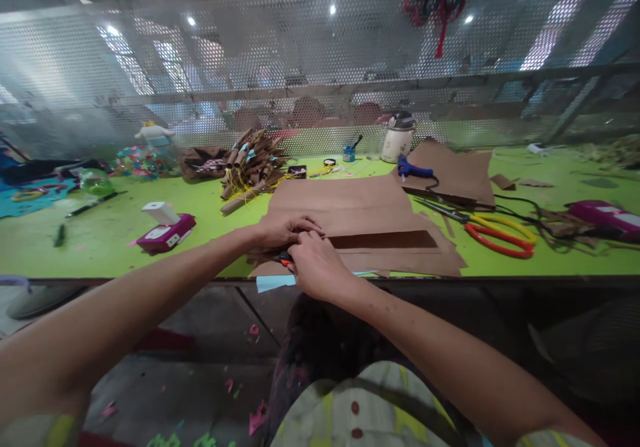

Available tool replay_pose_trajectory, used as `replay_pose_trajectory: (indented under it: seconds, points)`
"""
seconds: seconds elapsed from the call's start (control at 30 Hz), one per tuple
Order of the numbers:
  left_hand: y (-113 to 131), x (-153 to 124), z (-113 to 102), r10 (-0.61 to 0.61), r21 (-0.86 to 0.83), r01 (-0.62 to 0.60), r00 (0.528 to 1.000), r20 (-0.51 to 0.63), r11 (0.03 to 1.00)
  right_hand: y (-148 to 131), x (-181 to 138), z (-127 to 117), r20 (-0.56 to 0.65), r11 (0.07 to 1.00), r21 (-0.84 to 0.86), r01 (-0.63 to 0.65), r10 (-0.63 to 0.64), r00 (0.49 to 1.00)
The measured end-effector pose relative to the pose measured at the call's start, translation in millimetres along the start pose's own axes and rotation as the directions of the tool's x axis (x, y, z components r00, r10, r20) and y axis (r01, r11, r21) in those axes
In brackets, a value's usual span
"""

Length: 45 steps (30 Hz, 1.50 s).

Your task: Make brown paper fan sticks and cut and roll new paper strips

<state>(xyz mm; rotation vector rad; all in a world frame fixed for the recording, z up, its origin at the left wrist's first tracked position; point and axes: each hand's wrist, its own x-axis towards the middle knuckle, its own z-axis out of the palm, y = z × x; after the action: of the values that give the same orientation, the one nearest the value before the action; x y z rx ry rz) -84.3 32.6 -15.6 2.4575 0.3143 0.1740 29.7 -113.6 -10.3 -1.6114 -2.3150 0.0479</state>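
A large sheet of brown kraft paper (pixel 345 200) lies on the table in front of me, over other brown sheets. A darker brown strip (pixel 387 239) runs right from my fingers along its near part. My left hand (pixel 285 231) has its fingers bent and closed at the left end of the strip. Against it, my right hand (pixel 320 265) is closed on the paper, its fingertips touching those of the left. Beside the right hand's fingers shows a small orange-and-black tool (pixel 285 259), mostly hidden. A light blue paper piece (pixel 275 283) sticks out over the table edge.
Red-and-yellow-handled scissors (pixel 500 233) lie on the right, near a blue glue gun (pixel 416 168) on stacked brown paper (pixel 457 173). Rolled brown paper tubes (pixel 250 167) are piled back left. A purple power block (pixel 167 233) with a white adapter (pixel 161 212) stands left.
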Motion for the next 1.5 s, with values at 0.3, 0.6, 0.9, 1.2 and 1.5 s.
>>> replay_pose_trajectory:
  seconds: [0.3, 0.6, 0.9, 1.2, 1.5]
  points:
    - [-7.4, -0.9, 1.2, 0.034, -0.065, -0.035, 0.999, -0.017, 0.997, -13.0, 9.0, 7.1, -0.026, 1.0, -0.016, -0.002, 0.001, 1.0]
    - [-9.0, 1.8, -3.3, 0.024, 0.046, -0.025, 0.999, 0.025, 0.999, -34.9, 3.3, 4.4, -0.01, 0.995, 0.045, 0.093, -0.092, 0.996]
    - [11.7, 1.7, -2.6, -0.054, 0.28, 0.059, 0.998, -0.026, 0.958, 41.0, -116.5, -61.8, 0.016, 0.998, 0.001, 0.065, -0.065, 0.998]
    - [38.5, 9.8, 8.3, -0.13, 0.458, 0.188, 0.979, -0.155, 0.869, 219.4, -91.0, -80.6, -0.442, 0.97, -0.035, -0.24, 0.2, 0.874]
    - [72.7, 6.4, 32.0, -0.141, 0.652, 0.294, 0.951, -0.277, 0.699, 285.2, 9.5, -42.7, -0.407, 0.939, -0.03, -0.342, 0.301, 0.862]
